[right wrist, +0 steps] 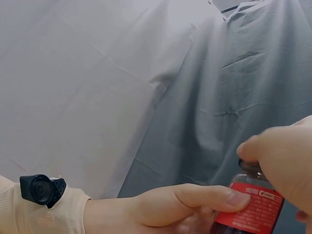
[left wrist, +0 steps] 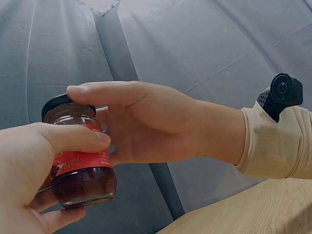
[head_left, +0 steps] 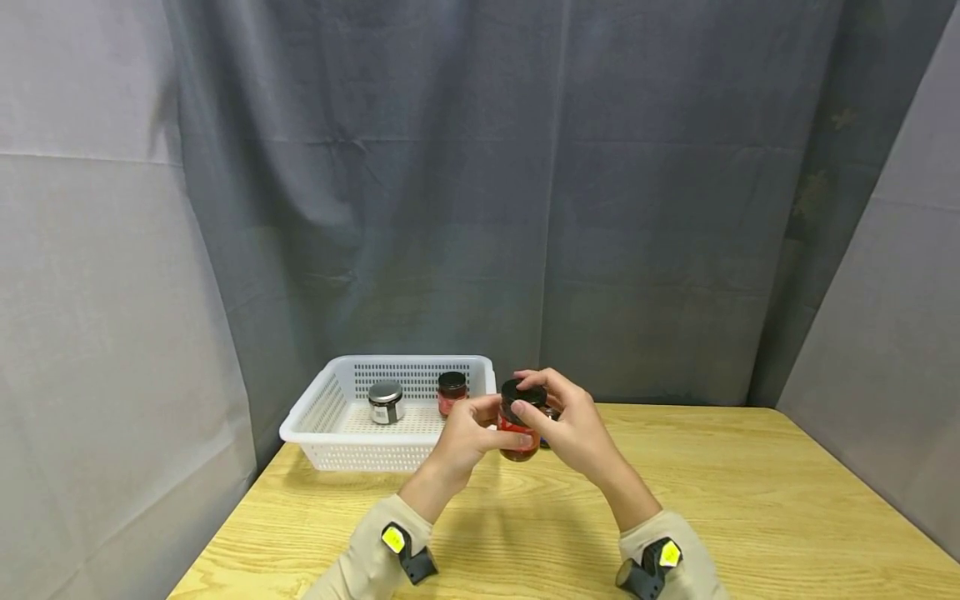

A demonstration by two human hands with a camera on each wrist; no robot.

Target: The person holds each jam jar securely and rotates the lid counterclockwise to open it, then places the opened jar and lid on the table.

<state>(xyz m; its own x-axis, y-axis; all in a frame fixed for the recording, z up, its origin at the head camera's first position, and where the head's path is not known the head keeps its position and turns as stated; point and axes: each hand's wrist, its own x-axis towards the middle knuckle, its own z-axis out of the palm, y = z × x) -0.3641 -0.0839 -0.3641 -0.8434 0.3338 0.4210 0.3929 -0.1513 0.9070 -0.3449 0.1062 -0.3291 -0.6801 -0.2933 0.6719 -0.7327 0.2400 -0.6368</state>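
A glass jar with a red label and dark contents (left wrist: 85, 185) is held up above the table, its black lid (left wrist: 58, 105) on top. The left hand (head_left: 462, 437) grips the jar's body, with its thumb across the red label. The right hand (head_left: 573, 429) has its thumb and fingers around the rim of the lid. In the right wrist view the right hand hides much of the lid. Another jar (head_left: 546, 442) shows partly behind the held one, mostly covered by the right hand.
A white slatted plastic basket (head_left: 300, 427) stands on the left of the wooden table (head_left: 712, 492). Inside it are a silver-lidded jar (head_left: 386, 403) and a black-lidded jar with a red label (head_left: 452, 392). Grey curtains (head_left: 420, 183) hang behind the table.
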